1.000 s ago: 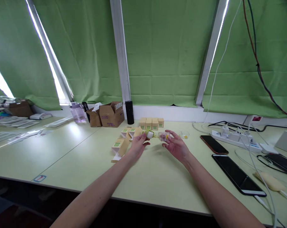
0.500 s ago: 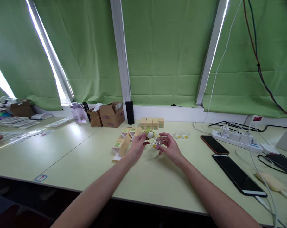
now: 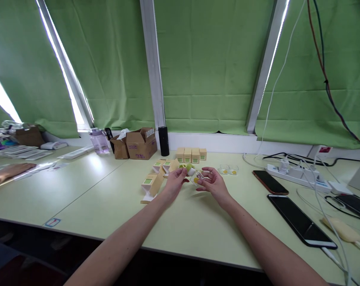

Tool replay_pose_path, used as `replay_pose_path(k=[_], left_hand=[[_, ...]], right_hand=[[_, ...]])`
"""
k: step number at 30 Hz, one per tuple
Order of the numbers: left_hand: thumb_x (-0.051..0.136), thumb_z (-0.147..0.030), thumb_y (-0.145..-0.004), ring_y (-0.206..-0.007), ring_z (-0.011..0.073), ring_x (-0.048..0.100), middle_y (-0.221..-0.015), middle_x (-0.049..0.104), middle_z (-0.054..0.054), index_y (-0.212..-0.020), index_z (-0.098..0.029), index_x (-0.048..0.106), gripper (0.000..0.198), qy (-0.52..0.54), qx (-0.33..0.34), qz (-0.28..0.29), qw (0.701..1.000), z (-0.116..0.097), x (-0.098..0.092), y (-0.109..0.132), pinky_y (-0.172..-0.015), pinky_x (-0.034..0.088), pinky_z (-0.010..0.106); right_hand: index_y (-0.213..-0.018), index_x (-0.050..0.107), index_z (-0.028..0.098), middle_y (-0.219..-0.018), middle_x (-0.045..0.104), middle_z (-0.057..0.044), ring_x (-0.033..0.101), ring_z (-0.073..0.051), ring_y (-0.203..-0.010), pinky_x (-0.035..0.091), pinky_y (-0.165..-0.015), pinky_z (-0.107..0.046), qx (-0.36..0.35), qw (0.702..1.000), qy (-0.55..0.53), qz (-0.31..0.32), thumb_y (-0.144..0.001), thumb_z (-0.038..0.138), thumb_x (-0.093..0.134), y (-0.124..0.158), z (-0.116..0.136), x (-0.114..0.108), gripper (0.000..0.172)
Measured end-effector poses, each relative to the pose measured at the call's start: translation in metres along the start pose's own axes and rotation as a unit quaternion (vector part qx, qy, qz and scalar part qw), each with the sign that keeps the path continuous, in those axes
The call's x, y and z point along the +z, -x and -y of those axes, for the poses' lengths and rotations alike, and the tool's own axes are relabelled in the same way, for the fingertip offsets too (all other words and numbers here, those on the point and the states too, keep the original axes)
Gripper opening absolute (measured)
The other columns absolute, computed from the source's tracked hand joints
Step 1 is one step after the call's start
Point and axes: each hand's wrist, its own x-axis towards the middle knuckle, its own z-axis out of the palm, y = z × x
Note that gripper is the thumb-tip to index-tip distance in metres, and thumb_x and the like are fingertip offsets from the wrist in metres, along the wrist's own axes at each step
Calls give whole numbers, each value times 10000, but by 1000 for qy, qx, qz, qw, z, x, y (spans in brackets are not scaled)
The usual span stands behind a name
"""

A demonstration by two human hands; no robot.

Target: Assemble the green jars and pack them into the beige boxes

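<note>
My left hand (image 3: 176,182) is closed on a small green and white item (image 3: 191,171) whose exact kind I cannot make out. Close beside it, my right hand (image 3: 214,184) pinches a clear plastic case (image 3: 194,180) with a yellow spot in it. The two held things are nearly touching above the table. Left of my hands, several opened small cardboard boxes (image 3: 151,183) with green labels lie with their white inner flaps showing. Several closed boxes (image 3: 188,154) of the same sort stand in a row behind. Two clear cases (image 3: 228,170) with yellow spots rest to the right.
Phones (image 3: 302,220) and a white power strip (image 3: 297,178) with cables occupy the right side. At the back stand brown cartons (image 3: 142,145), a black cylinder (image 3: 163,141) and a purple bottle (image 3: 99,141). Another person's arm (image 3: 11,174) reaches in at far left.
The clear case in my right hand has turned, and its yellow spot shows more plainly beside the white part of the green item. The other person's arm has come further in from the left.
</note>
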Motion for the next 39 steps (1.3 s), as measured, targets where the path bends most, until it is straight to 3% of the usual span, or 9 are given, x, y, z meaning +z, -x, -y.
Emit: replay_pose_path(k=[20,35,39], left_hand=[[795,-631,-780,-810,185,638,-927,742,94,-927,-151,788,502,-117,17,29,993,-1,2,2,-751,519,300],[835,-536,-789,-839,183,656,-975,726,98,-992,-149,753,445,-61,20,63,996,14,-7,-2,-730,509,279],[853,-536,-764,-847,189,656,-990,730,106,-1003,-147,756,466,-74,18,47,996,13,-7,-3,-735,515,287]], right_hand=[[-1114,586,275,-952,664,22,754,-222,-883,697,-765,-449,6,1000,-14,5,-614,377,980,2,3,1,645],[-1113,569,265,-998,685,3,751,-222,-891,684,-798,-474,5,1000,-5,11,-620,394,968,2,2,2,648],[-1119,579,274,-998,661,16,744,-215,-889,677,-825,-492,10,1000,-2,16,-626,407,965,3,2,2,640]])
